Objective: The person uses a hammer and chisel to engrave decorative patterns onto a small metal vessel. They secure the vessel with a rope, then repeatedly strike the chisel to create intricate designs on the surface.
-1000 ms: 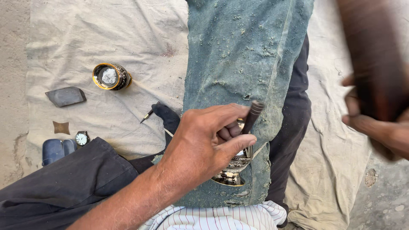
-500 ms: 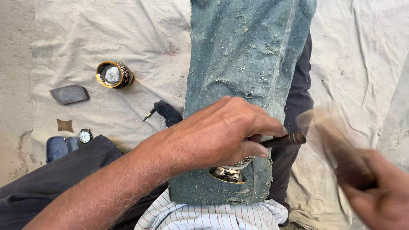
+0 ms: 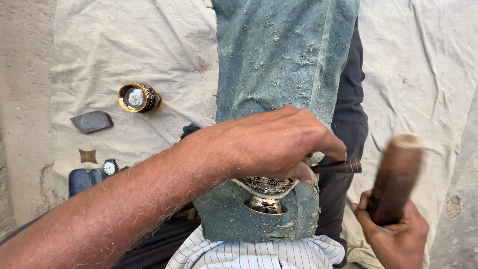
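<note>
1. left hand (image 3: 279, 144): fingers closed around a thin dark chisel (image 3: 338, 167), pinched between thumb and fingertips; the tool lies nearly level, its ridged butt end sticking out to the right of the hand.
2. engraved metal cup (image 3: 266, 192): silver-toned, patterned band, polished foot; lies in the lap under the left hand, resting on the green cloth and partly hidden by the fingers. the chisel's working end is hidden by the hand, so contact with the cup cannot be told.
3. right hand (image 3: 393, 231): wrapped tight around the lower end of a brown wooden mallet (image 3: 396, 179), held upright and blurred, just right of the chisel's butt end, not touching it.
4. green cloth (image 3: 284, 65): dusty, flecked with pale crumbs, draped along the outstretched leg.
5. pale ground sheet (image 3: 164, 45): creased, spread under everything.
6. on the sheet, left, well apart from the hands: round gold-rimmed dark pot (image 3: 138, 97) with white filling; flat dark grey stone (image 3: 92, 121); wristwatch (image 3: 110, 167); small brown scrap (image 3: 88, 156).
7. striped shirt hem (image 3: 249, 254): bottom edge, below the cup.
</note>
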